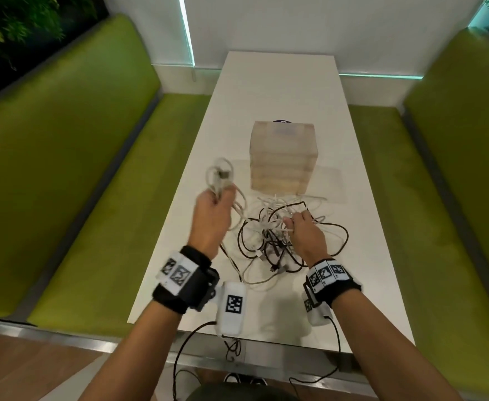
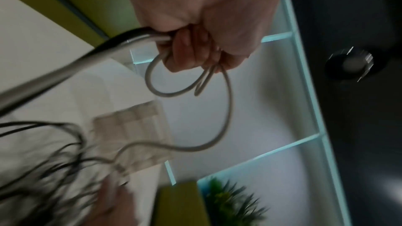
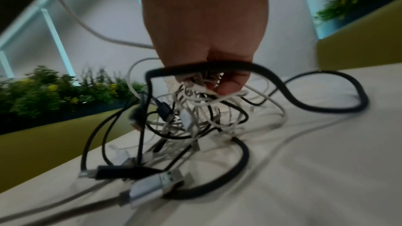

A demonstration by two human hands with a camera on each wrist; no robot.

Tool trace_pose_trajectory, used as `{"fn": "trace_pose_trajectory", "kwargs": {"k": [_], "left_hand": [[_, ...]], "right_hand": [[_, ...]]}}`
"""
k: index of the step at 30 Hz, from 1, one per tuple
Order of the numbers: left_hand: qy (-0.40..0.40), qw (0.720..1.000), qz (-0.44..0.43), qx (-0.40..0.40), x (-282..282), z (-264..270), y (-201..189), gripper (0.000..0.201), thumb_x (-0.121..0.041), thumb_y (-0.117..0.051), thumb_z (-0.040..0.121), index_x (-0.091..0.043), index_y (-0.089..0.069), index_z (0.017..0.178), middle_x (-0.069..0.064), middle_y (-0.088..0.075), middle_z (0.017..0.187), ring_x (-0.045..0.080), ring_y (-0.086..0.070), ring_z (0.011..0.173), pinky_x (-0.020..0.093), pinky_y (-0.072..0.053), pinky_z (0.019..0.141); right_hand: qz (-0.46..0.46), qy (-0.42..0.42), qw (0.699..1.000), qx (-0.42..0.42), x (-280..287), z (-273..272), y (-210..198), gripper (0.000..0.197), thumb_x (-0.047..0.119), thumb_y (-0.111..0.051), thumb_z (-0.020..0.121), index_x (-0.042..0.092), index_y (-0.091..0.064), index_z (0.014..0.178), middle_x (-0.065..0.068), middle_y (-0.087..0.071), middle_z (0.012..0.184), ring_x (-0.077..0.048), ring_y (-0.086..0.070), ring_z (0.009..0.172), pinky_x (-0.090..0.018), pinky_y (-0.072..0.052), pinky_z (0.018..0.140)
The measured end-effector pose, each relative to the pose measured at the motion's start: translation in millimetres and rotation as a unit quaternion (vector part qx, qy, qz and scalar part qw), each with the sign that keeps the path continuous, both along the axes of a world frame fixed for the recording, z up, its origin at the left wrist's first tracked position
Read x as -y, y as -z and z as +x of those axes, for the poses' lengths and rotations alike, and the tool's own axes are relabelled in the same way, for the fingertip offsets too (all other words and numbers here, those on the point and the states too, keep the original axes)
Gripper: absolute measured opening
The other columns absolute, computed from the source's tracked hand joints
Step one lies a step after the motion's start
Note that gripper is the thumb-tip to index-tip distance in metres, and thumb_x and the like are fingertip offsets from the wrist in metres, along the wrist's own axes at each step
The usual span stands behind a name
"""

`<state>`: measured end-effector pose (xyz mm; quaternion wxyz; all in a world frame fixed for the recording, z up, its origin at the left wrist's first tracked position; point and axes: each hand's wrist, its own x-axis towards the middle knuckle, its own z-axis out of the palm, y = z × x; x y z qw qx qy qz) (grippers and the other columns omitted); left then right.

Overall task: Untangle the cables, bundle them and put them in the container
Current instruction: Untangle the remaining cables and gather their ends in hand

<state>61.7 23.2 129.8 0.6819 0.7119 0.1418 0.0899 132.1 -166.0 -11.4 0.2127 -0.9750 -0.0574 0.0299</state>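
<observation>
A tangle of black and white cables [image 1: 278, 235] lies on the white table [image 1: 281, 91] in front of me. My left hand [image 1: 213, 209] is raised over the table's left side and grips looped coils of a white cable [image 1: 218, 176]; that cable [image 2: 219, 109] trails down into the tangle. My right hand [image 1: 304, 230] sits on the tangle, its fingers curled into a clump of white strands [image 3: 202, 88]. A translucent, box-shaped container [image 1: 283, 156] stands just beyond the cables. USB plugs [image 3: 156, 183] lie at the tangle's near edge.
Green bench seats [image 1: 93, 175] flank the table on both sides. A clear flat lid [image 1: 328, 180] lies to the right of the container. A dark round object [image 1: 281, 121] peeks out behind the container. Black wires from my wrist cameras hang off the near table edge [image 1: 231, 347].
</observation>
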Motion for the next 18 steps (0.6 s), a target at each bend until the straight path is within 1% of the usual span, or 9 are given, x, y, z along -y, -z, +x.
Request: {"fn": "trace_pose_trajectory", "kwargs": {"k": [2, 5, 7, 9, 11, 13, 14, 16, 18], "left_hand": [[0.066, 0.993, 0.075, -0.06, 17.4, 6.2, 27.4, 0.031, -0.03, -0.049, 0.098, -0.019, -0.051, 0.069, -0.01, -0.039, 0.052, 0.004, -0.032, 0.04, 0.023, -0.029, 0.045], [0.156, 0.971, 0.135, -0.117, 40.8, 15.1, 58.8, 0.039, -0.037, -0.055, 0.094, -0.019, -0.046, 0.06, -0.007, -0.041, 0.05, 0.011, -0.037, 0.047, 0.027, -0.03, 0.052], [0.205, 0.949, 0.19, -0.148, 50.2, 21.0, 73.5, 0.039, -0.042, -0.057, 0.091, -0.017, -0.048, 0.063, -0.005, -0.045, 0.054, 0.013, -0.042, 0.051, 0.028, -0.031, 0.05], [0.217, 0.935, 0.234, -0.154, 52.6, 25.6, 83.4, 0.037, -0.044, -0.06, 0.089, -0.012, -0.055, 0.072, -0.002, -0.053, 0.061, 0.018, -0.051, 0.059, 0.03, -0.038, 0.053], [0.214, 0.937, 0.236, -0.144, 50.2, 28.4, 89.3, 0.039, -0.042, -0.062, 0.089, -0.011, -0.052, 0.069, -0.002, -0.05, 0.058, 0.018, -0.049, 0.056, 0.03, -0.037, 0.051], [0.215, 0.947, 0.19, -0.146, 48.9, 27.4, 90.7, 0.042, -0.038, -0.062, 0.09, -0.015, -0.046, 0.059, -0.007, -0.041, 0.048, 0.009, -0.039, 0.042, 0.026, -0.029, 0.045], [0.203, 0.959, 0.132, -0.15, 49.1, 27.3, 92.4, 0.04, -0.036, -0.062, 0.091, -0.016, -0.047, 0.059, -0.01, -0.038, 0.043, 0.006, -0.034, 0.036, 0.025, -0.027, 0.044], [0.153, 0.976, 0.001, -0.157, 51.2, 29.6, 95.2, 0.031, -0.033, -0.063, 0.091, -0.011, -0.057, 0.07, -0.013, -0.033, 0.039, 0.005, -0.028, 0.033, 0.022, -0.026, 0.042], [0.111, 0.976, -0.071, -0.173, 55.5, 32.4, 93.4, 0.023, -0.026, -0.064, 0.09, -0.008, -0.058, 0.077, -0.012, -0.03, 0.041, 0.006, -0.026, 0.034, 0.019, -0.026, 0.037]], "right_hand": [[-0.012, -0.014, 1.0, 0.016, -3.8, -2.3, -4.6, 0.04, 0.035, -0.033, 0.102, 0.0, -0.051, 0.111, -0.018, -0.049, 0.115, -0.039, -0.058, 0.092, -0.045, -0.047, 0.068], [-0.051, -0.041, 0.998, 0.025, -5.2, -5.2, -9.0, 0.046, 0.037, -0.024, 0.1, 0.002, -0.051, 0.111, -0.016, -0.049, 0.111, -0.037, -0.058, 0.091, -0.046, -0.05, 0.065], [-0.035, -0.041, 0.998, 0.023, -3.9, -7.4, -13.0, 0.037, 0.032, -0.033, 0.101, 0.0, -0.049, 0.111, -0.017, -0.048, 0.112, -0.037, -0.058, 0.09, -0.045, -0.047, 0.065], [-0.02, -0.041, 0.999, 0.024, -2.0, -10.0, -15.8, 0.032, 0.029, -0.038, 0.1, 0.0, -0.048, 0.111, -0.017, -0.047, 0.114, -0.037, -0.057, 0.09, -0.045, -0.045, 0.066], [-0.005, -0.04, 0.998, 0.039, -0.9, -11.9, -18.8, 0.035, 0.032, -0.035, 0.101, 0.001, -0.05, 0.109, -0.016, -0.048, 0.113, -0.037, -0.057, 0.089, -0.044, -0.044, 0.066], [0.012, -0.033, 0.998, 0.055, -2.9, -12.9, -22.5, 0.036, 0.034, -0.034, 0.102, 0.002, -0.05, 0.108, -0.015, -0.048, 0.111, -0.037, -0.057, 0.087, -0.043, -0.044, 0.064], [0.014, -0.032, 0.998, 0.058, -4.5, -13.0, -24.3, 0.036, 0.034, -0.034, 0.102, 0.002, -0.05, 0.107, -0.014, -0.048, 0.11, -0.036, -0.057, 0.087, -0.043, -0.044, 0.063], [0.012, -0.032, 0.997, 0.064, -7.8, -14.1, -27.2, 0.036, 0.035, -0.035, 0.101, 0.002, -0.051, 0.105, -0.014, -0.049, 0.109, -0.035, -0.057, 0.086, -0.041, -0.043, 0.062], [0.014, -0.029, 0.997, 0.068, -9.8, -14.9, -28.9, 0.035, 0.035, -0.038, 0.101, 0.002, -0.051, 0.104, -0.014, -0.049, 0.109, -0.033, -0.056, 0.086, -0.038, -0.04, 0.06]]}}
